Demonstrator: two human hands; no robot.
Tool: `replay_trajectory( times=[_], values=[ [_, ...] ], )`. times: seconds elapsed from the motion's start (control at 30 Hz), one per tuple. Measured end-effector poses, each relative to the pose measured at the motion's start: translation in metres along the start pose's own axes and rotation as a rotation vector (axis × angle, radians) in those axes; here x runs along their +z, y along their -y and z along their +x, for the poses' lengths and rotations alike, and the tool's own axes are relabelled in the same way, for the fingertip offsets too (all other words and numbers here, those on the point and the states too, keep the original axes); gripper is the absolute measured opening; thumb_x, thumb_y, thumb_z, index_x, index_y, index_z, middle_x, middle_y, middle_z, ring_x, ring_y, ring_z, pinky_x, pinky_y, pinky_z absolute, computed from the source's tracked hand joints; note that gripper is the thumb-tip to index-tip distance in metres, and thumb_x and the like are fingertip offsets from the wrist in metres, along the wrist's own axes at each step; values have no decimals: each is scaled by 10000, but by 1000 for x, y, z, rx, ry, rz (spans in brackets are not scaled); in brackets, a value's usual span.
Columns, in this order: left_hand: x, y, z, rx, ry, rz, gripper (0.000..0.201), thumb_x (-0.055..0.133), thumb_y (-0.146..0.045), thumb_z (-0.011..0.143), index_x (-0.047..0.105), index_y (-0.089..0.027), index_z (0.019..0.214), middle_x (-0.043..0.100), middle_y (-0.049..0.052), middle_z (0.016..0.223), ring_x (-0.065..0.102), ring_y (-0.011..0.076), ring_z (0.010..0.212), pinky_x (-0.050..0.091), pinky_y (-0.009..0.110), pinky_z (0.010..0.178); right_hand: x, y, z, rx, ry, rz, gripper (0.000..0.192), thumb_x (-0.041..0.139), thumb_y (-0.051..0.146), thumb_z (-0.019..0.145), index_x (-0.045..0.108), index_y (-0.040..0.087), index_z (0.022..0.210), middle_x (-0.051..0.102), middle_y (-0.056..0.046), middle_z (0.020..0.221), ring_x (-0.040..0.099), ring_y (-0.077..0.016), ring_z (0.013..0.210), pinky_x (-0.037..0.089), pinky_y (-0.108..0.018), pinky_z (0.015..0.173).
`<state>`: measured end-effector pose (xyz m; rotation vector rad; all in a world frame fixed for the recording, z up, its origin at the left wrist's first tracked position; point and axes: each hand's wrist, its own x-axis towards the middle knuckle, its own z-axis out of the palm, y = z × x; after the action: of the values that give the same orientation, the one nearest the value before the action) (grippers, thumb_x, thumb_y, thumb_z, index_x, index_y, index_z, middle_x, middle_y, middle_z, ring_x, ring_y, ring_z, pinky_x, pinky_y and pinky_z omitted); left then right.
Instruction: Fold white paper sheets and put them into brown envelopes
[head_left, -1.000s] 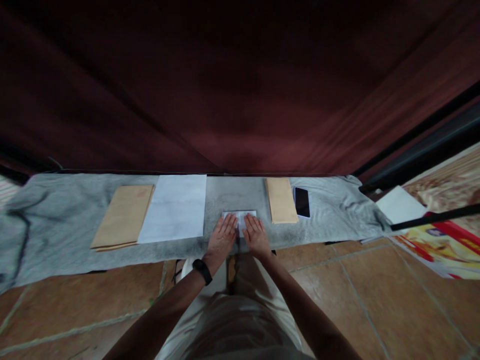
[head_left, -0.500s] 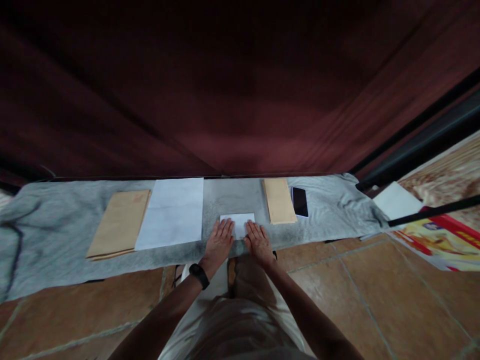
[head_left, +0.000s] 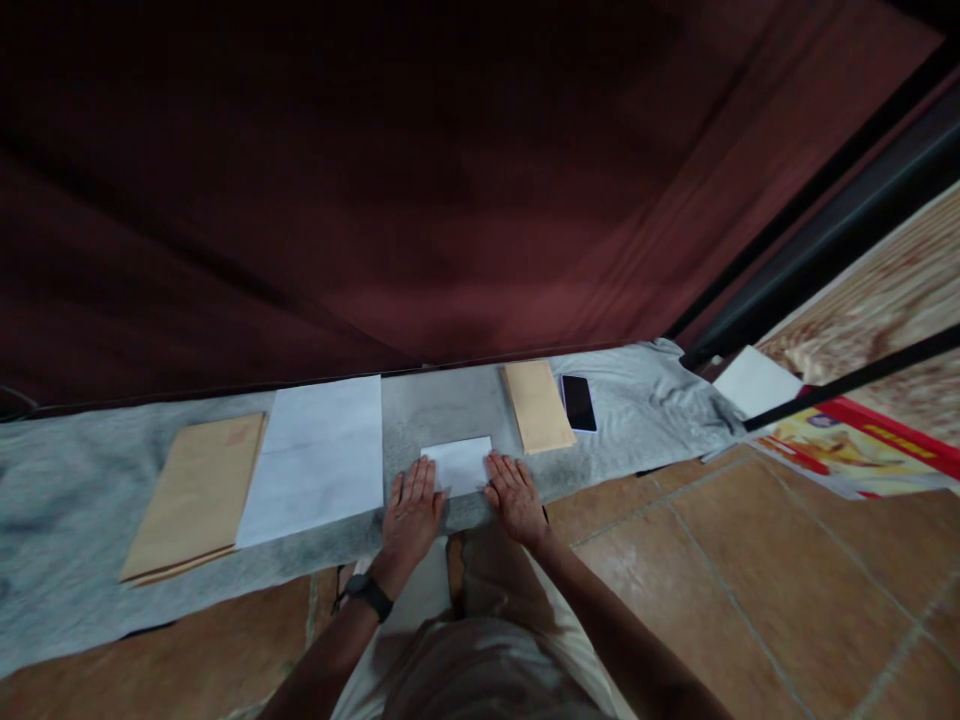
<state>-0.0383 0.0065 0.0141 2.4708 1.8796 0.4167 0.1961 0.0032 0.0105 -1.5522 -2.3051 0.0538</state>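
Observation:
A small folded white paper (head_left: 459, 464) lies on a grey cloth (head_left: 75, 500) spread over the tiled floor. My left hand (head_left: 411, 512) lies flat with fingers spread at the paper's left edge. Flat too, my right hand (head_left: 513, 494) rests at the paper's right edge. Neither hand grips anything. A black watch (head_left: 369, 594) sits on my left wrist. A large white sheet (head_left: 315, 458) lies to the left of the folded paper, and a brown envelope (head_left: 196, 494) lies further left.
A narrow brown envelope (head_left: 535, 406) and a black phone (head_left: 579, 402) lie on the cloth to the right. A dark red curtain (head_left: 450, 200) hangs behind. At the far right are a white sheet (head_left: 754, 382) and a colourful printed poster (head_left: 855, 446).
My hands have slid apart and back off the folded paper, from covering it to resting at its left and right edges. The camera view has tilted and shifted.

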Motion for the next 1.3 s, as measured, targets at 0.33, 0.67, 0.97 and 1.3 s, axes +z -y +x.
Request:
replay_trajectory(
  times=[0.33,0.67,0.97,1.3],
  values=[
    [12,-35,35,57,13,-49,579,320,-333,1007,395,-44,1503,416,182,1574,314,292,1500,281,495,1219,1,2,1,16,-6,26,524,378,363,1073,358,161,1556,440,-93,1562,382,-249,1455,247,-463,1212],
    [21,-38,39,40,16,-11,585,329,-321,1001,370,-59,1523,381,188,1592,265,281,1521,217,511,1235,5,3,6,54,-10,38,509,390,349,1062,401,167,1537,461,-99,1548,396,-254,1448,270,-473,1206],
    [23,-28,38,37,20,-7,577,292,-258,990,353,-77,1534,381,159,1599,268,266,1520,216,498,1234,18,16,46,63,3,71,483,440,391,1049,485,191,1486,484,-89,1533,411,-258,1437,275,-493,1205],
    [24,-6,28,-56,-77,-53,613,265,-351,1005,329,-63,1542,413,190,1573,320,279,1498,256,515,1219,21,4,38,76,-12,24,543,433,391,1048,400,158,1538,439,-96,1562,395,-248,1446,256,-450,1221]
  ],
)
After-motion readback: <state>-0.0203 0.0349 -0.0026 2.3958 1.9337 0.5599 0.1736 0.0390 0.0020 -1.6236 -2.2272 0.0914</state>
